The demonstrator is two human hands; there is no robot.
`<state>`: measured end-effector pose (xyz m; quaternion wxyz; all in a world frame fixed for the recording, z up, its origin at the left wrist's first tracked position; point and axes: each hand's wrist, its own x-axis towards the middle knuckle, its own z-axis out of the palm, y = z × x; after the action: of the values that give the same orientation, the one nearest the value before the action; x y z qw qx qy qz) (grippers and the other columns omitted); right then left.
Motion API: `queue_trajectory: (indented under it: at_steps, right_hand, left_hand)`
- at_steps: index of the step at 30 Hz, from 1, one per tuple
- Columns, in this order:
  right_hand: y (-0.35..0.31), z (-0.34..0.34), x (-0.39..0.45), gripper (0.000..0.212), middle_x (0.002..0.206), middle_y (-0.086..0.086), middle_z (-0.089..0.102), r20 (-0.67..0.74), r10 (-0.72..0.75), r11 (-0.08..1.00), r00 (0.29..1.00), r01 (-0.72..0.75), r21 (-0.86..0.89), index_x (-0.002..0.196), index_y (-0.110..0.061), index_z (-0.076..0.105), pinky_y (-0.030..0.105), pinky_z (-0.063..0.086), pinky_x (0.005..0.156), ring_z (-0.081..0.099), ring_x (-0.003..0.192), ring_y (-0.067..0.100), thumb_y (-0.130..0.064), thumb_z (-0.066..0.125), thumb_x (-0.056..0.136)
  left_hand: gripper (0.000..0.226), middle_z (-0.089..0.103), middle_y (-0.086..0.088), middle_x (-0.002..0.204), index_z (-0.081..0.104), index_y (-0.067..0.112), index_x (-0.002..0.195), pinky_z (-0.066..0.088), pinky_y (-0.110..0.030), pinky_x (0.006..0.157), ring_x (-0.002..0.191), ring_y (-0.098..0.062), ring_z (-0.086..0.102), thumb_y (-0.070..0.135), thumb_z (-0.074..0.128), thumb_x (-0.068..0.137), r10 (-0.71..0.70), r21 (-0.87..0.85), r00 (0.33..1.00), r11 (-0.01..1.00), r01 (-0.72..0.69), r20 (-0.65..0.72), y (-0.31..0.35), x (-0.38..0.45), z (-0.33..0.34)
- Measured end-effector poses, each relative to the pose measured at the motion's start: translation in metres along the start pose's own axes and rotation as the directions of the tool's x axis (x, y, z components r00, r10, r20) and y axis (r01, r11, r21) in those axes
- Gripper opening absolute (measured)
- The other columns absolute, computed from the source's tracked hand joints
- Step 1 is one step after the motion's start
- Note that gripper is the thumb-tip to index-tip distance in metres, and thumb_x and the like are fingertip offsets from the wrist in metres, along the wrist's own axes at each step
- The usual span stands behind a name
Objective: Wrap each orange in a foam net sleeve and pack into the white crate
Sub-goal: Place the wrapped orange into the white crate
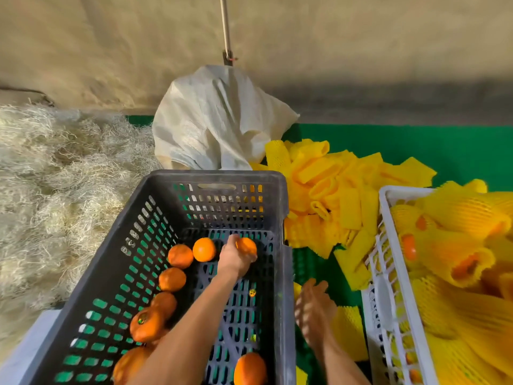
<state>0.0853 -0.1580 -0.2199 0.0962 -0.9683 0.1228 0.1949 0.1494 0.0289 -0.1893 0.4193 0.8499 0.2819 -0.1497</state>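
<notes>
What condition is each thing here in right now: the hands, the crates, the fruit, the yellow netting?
Left hand: closed around an orange inside the grey crate.
Right hand: open, blurred, empty.
Grey crate: nearly empty, loose bare oranges.
White crate: filled with sleeved oranges.
Foam sleeves: flattened, piled loose.

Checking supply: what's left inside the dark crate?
Loose oranges along the dark crate's left side and one near the front; the left hand grips another orange. The forearm hides some floor.

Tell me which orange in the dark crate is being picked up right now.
The round orange at the dark slatted plastic crate's far end, gripped by the left hand; the other oranges lie loose, untouched.
</notes>
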Motion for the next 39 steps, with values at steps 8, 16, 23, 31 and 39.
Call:
queue_trajectory:
  at_steps: [8, 16, 23, 31, 39]
  right_hand:
    - [0.002, -0.016, 0.003, 0.026, 0.123, 0.007, 0.062, 0.005, -0.02, 0.999, 1.0, 0.02, -0.033, 0.123, -0.015, 0.06, 0.031, 0.048, 0.076, 0.063, 0.107, 0.023, -0.028, 0.048, 0.102]
    - [0.015, -0.134, -0.048, 0.03, 0.121, 0.01, 0.065, -0.45, -0.129, 0.807, 0.884, 0.357, 0.47, 0.129, -0.017, 0.06, 0.034, 0.046, 0.076, 0.061, 0.108, 0.032, -0.013, 0.048, 0.102]
    - [0.02, -0.185, -0.115, 0.031, 0.079, -0.01, 0.061, -0.576, -0.198, 0.456, 0.793, 0.595, 0.662, 0.119, -0.034, 0.058, 0.012, 0.04, 0.049, 0.057, 0.061, -0.003, -0.011, 0.045, 0.103]
    - [0.04, -0.173, -0.16, 0.018, 0.112, -0.001, 0.068, -0.607, -0.156, 0.566, 0.779, 0.574, 0.591, 0.114, -0.02, 0.068, 0.032, 0.049, 0.082, 0.063, 0.103, 0.02, -0.019, 0.064, 0.097]
    - [0.049, -0.176, -0.183, 0.023, 0.113, 0.007, 0.07, -0.588, -0.165, 0.759, 0.792, 0.483, 0.436, 0.108, -0.016, 0.068, 0.036, 0.05, 0.08, 0.064, 0.105, 0.03, -0.019, 0.073, 0.087]
  left_hand:
    - [0.057, 0.055, -0.017, 0.135, 0.045, 0.017, 0.136, 0.056, -0.049, 0.09, 0.111, -0.038, 0.062, 0.011, 0.076, 0.088, -0.028, -0.178, 0.998, 0.984, 0.018, -0.057, 0.006, -0.024, 0.004]
    - [0.032, 0.068, -0.007, 0.101, 0.06, 0.017, 0.098, 0.056, -0.043, 0.073, 0.082, -0.023, 0.064, 0.036, 0.082, 0.083, 0.119, -0.394, 0.962, 0.895, -0.211, -0.245, 0.058, -0.107, -0.041]
    - [0.041, 0.077, -0.001, 0.115, 0.075, 0.018, 0.113, 0.052, -0.043, 0.103, 0.111, -0.021, 0.072, 0.042, 0.084, 0.081, 0.438, -0.839, 0.898, 0.5, -0.215, 0.031, 0.079, -0.223, -0.05]
    - [0.09, 0.053, -0.025, 0.148, 0.053, 0.0, 0.145, 0.03, -0.047, 0.124, 0.14, -0.036, 0.051, 0.061, 0.076, 0.082, 0.625, -0.952, 0.72, 0.243, 0.188, 0.302, 0.046, -0.269, -0.042]
    - [0.081, 0.062, -0.012, 0.143, 0.052, 0.012, 0.148, 0.034, -0.042, 0.122, 0.138, -0.027, 0.053, 0.07, 0.05, 0.091, 0.566, -0.892, 0.776, 0.451, -0.009, 0.278, 0.055, -0.299, -0.02]
